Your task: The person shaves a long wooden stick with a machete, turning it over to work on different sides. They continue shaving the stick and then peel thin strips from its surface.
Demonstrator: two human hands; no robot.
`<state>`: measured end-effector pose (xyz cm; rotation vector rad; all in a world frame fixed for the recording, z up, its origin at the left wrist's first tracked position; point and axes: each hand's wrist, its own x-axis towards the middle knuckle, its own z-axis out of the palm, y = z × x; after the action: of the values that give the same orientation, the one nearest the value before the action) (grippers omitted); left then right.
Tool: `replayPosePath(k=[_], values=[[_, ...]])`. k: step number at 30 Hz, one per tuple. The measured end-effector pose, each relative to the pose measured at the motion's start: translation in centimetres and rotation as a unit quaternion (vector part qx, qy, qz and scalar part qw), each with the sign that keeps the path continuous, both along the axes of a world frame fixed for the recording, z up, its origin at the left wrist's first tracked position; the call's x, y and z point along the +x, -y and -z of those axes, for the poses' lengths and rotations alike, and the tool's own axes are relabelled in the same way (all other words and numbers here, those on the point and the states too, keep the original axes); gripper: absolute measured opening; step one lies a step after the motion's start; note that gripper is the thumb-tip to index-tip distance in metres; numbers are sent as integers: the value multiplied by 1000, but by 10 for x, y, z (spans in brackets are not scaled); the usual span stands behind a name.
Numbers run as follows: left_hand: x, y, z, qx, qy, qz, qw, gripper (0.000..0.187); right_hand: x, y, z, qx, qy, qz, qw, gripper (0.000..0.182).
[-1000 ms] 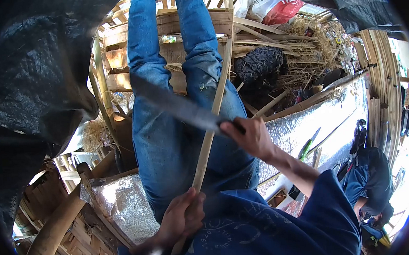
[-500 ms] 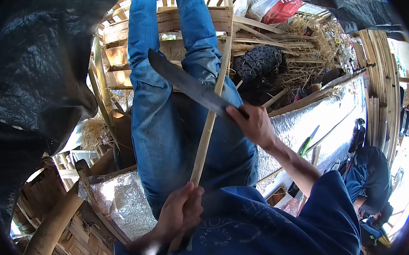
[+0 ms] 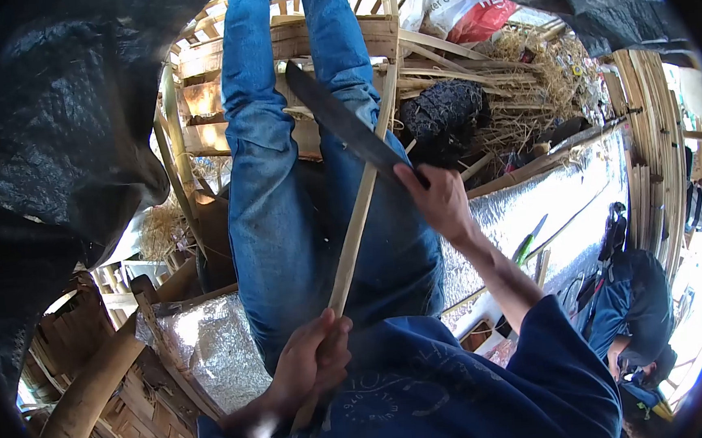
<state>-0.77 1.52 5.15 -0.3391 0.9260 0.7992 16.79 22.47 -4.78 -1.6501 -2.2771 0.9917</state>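
My right hand [image 3: 441, 199] is closed around the handle of a machete [image 3: 344, 123], whose dark, broad blade points up and to the left across my lap. The blade lies across a long, pale bamboo strip [image 3: 357, 223], seemingly touching it. Low in front of my chest, my left hand [image 3: 316, 356] is wrapped round the strip's lower part. From there the strip runs up between my legs towards the slatted bamboo wall. Its lower end passes under my left forearm and shirt.
Silver foil sheeting [image 3: 542, 214] lies on both sides of me. Split bamboo pieces, straw [image 3: 537, 84] and a dark bundle [image 3: 444, 113] are ahead to the right. Bamboo slats [image 3: 649, 141] stand at the right, near another person [image 3: 634, 305]. Black plastic sheet [image 3: 53, 142] hangs at the left.
My right hand and the machete have moved slightly up and to the right along the bamboo strip. My left hand keeps its hold in nearly the same place.
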Motion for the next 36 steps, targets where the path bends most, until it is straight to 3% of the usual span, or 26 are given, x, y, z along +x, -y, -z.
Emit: replayPosePath(k=[2,6,8,10,16,20,24,26,28,29,31,32,34,36], values=[[3,0,0,-7,3,-6,1000,37,7,29,-4,34,-1,-59,998,50],[1,-3,-1,-16,-1,8,1000,36,7,52,-24,-7,-38,-117,992,47],[2,-1,-2,-15,-5,10,1000,36,2,22,-11,-4,24,-61,998,45],[2,0,0,4,-3,4,1000,36,-1,-4,2,44,10,-29,999,49],[4,-3,-2,-10,6,8,1000,37,7,43,-28,-17,-12,-110,994,49],[3,-5,-4,-14,-13,23,1000,38,1,11,-11,14,28,-56,998,47],[2,-5,-2,-4,-5,12,1000,37,1,20,-11,2,-10,-38,999,45],[6,-2,-2,-8,5,9,1000,37,2,56,-32,-47,-50,-97,993,42],[4,-1,-2,-5,2,7,1000,37,4,78,-40,-11,-105,-151,983,42],[3,-1,-2,-8,3,14,1000,37,3,74,-41,-14,-104,-143,984,42],[3,-2,-2,-8,10,-2,1000,37,-4,50,-39,-28,23,-97,995,42],[3,-1,-3,-6,8,1,1000,37,-4,41,-31,-25,22,-94,995,42],[3,-2,-3,-10,-11,6,1000,38,-5,25,-16,-7,7,16,1000,42],[4,-5,-3,-5,-19,3,1000,36,-4,47,-26,-48,-12,-24,998,49]])
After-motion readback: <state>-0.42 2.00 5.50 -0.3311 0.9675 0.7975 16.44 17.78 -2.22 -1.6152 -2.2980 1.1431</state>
